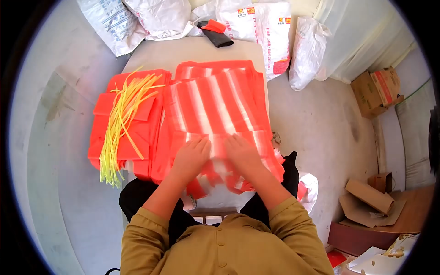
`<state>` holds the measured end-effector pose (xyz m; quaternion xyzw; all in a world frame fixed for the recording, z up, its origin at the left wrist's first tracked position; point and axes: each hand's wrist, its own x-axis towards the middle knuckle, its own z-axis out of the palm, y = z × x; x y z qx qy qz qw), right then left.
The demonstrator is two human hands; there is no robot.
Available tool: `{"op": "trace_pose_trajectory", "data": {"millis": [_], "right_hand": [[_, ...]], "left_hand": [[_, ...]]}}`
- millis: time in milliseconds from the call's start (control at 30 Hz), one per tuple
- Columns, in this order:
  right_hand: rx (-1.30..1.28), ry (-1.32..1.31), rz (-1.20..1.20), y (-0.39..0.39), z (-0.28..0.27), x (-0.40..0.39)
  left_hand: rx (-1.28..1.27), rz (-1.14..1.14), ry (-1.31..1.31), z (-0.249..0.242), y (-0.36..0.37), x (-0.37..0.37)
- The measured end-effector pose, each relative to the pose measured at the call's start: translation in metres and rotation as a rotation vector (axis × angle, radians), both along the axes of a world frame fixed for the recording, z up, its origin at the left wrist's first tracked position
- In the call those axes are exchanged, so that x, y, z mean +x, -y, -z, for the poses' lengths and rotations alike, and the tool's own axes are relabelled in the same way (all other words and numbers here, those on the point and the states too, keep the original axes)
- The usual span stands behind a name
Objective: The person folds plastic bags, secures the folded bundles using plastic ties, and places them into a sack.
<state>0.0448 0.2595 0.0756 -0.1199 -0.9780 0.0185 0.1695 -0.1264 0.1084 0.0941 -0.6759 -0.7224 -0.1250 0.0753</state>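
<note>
A red-and-white striped plastic sheet [208,103] lies on top of a stack on the table before me. Across its near part runs a folded-over band. My left hand [195,149] is closed at the band's edge, left of the middle, with its fingers on top. To the right, my right hand [240,149] grips the same edge in a like way; both thumbs are mostly hidden. Crumpled striped plastic hangs below the hands over the table's near edge. Beside the sheet, a bundle of yellow strips [123,119] rests on a pile of folded red plastic [103,142].
White printed sacks [236,20] stand along the table's far side, with a black-and-red roll [217,34] near them. Cardboard boxes [376,94] sit on the floor at right, and flattened cardboard [371,206] lies nearer. A white bag [309,188] is by my right knee.
</note>
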Motion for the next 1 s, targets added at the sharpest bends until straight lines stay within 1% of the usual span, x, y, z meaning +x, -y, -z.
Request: {"op": "trace_pose_trajectory", "data": {"millis": [33, 133, 233, 267, 333, 367, 433, 467, 533, 567, 633, 667, 733, 800, 900, 967, 1000], "right_hand": [[0.04, 0.011, 0.026, -0.008, -0.004, 0.01], [-0.066, 0.062, 0.104, -0.029, -0.036, 0.04], [-0.01, -0.018, 0.08, -0.05, -0.031, 0.061], [-0.072, 0.058, 0.138, -0.054, -0.031, 0.066], [-0.197, 0.209, 0.244, -0.052, -0.05, 0.067], [-0.222, 0.198, 0.287, -0.053, -0.062, 0.066], [-0.274, 0.178, 0.369, -0.054, -0.102, 0.057], [-0.159, -0.09, 0.33, -0.051, -0.118, 0.051], [0.069, -0.625, 0.237, -0.046, -0.139, 0.038], [0.011, -0.626, 0.196, -0.042, -0.14, 0.032], [-0.103, -0.626, 0.113, -0.03, -0.138, 0.021], [-0.228, -0.539, 0.083, -0.021, -0.126, 0.013], [-0.471, -0.345, 0.026, 0.002, -0.083, -0.004], [-0.499, -0.182, -0.101, 0.021, -0.051, -0.009], [-0.603, -0.101, -0.083, 0.049, -0.029, -0.013], [-0.81, -0.213, -0.05, 0.058, -0.01, -0.018], [-0.998, -0.225, 0.026, 0.06, -0.014, -0.024]], "left_hand": [[-0.002, -0.001, 0.0, -0.001, 0.0, -0.001], [0.051, 0.0, 0.02, 0.007, 0.002, -0.006], [0.076, -0.041, 0.047, 0.008, 0.01, -0.011], [0.075, -0.066, 0.053, 0.005, 0.012, -0.013], [-0.038, -0.13, 0.134, -0.004, 0.016, -0.015], [-0.096, -0.165, 0.175, -0.01, 0.019, -0.016], [-0.192, -0.231, 0.288, -0.042, 0.025, -0.012], [-0.24, -0.265, 0.346, -0.055, 0.027, -0.01], [-0.235, -0.326, 0.847, -0.067, 0.034, -0.014], [-0.223, -0.353, 1.099, -0.07, 0.038, -0.016], [-0.149, -0.334, 1.598, -0.05, 0.044, -0.021], [-0.104, -0.312, 1.849, -0.039, 0.047, -0.023], [-0.087, -0.337, 1.918, -0.03, 0.055, -0.023], [-0.072, -0.335, 1.942, -0.022, 0.06, -0.022], [-0.037, -0.309, 1.905, -0.012, 0.068, -0.023], [0.005, -0.304, 1.884, -0.003, 0.07, -0.026], [0.018, -0.286, 1.884, -0.001, 0.071, -0.027]]}}
